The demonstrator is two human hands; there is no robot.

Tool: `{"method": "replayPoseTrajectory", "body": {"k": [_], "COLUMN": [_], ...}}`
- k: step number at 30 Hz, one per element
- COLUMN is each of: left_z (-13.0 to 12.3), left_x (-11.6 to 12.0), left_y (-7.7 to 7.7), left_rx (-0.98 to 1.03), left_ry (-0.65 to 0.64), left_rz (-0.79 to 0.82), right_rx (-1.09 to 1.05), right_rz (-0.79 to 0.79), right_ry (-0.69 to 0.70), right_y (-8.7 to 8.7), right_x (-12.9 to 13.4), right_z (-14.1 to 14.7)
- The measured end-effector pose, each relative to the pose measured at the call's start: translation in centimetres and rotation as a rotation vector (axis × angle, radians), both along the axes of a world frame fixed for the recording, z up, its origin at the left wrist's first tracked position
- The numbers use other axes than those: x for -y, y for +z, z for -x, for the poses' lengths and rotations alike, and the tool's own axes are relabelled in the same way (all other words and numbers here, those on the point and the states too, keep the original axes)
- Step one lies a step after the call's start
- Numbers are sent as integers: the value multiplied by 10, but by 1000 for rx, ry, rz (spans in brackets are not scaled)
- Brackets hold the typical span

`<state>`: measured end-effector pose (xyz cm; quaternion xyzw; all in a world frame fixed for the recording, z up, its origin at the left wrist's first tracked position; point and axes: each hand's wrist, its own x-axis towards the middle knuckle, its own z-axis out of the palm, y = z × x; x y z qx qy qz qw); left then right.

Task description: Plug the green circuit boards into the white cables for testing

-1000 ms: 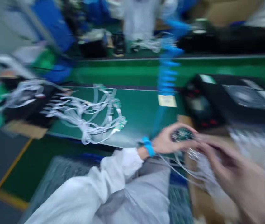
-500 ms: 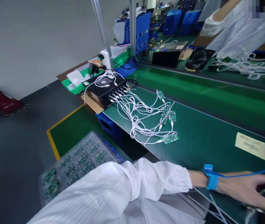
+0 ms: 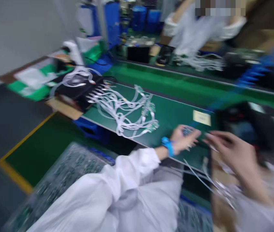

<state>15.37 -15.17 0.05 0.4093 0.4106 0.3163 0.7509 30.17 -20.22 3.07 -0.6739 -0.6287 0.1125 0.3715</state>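
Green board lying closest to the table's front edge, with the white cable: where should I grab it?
Probably by its edges, coming from the picture's right: the green board looks flat, and the white cable meets its left side. Blur hides finer parts.

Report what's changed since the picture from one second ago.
The right hand, which met the left hand then, is now apart from it, to its right; blur hides whether it holds anything. The view has turned left. The left hand still holds a circuit board. The white cables and yellow note look unmoved on the bench.
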Motion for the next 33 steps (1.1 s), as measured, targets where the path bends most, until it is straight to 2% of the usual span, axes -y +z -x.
{"method": "replayPoseTrajectory", "body": {"k": [1, 2, 3, 5, 7, 9, 12, 13, 15, 18, 20, 25, 27, 29, 33], "left_z": [9, 16, 19, 19, 14, 8, -5, -10, -17, -16, -6, 11, 6, -2, -15], "left_x": [-1, -4, -9, -18, -22, -22, -23, -24, -26, -24, -17, 7, 14, 17, 11], "left_y": [1, 0, -4, -12, -20, -24, -27, -28, -30, -30, -28, -17, -16, -18, -24], "left_rx": [24, 50, 111, 181, 219, 229, 229, 224, 199, 174, 149, -51, -69, -65, -110], "left_ry": [-27, -74, -124, -192, -185, -160, -109, -87, -36, 8, -117, -849, -956, -890, -642], "left_rz": [9, 39, 102, 182, 200, 210, 207, 196, 148, 10, -71, -148, -174, -192, -245], "right_rx": [-95, -147, -137, -17, 72, 193, 367, 402, 467, 540, 540, 565, 604, 614, 563], "right_rz": [117, 122, 142, 155, 139, 69, -10, 20, 165, 353, 394, 437, 473, 517, 544], "right_ry": [-66, -163, -170, -107, -44, -40, -183, -223, -220, -184, -201, -146, -143, -135, -67], "right_y": [-6, -13, -21, -35, -39, -32, -16, -13, -13, -25, -35, -48, -48, -45, -30], "right_x": [-2, -6, -12, -18, -11, 12, 64, 82, 115, 148, 156, 146, 140, 138, 150], "right_z": [3, 4, 3, -2, -3, 3, 15, 18, 21, 19, 14, 7, 7, 7, 4]}}
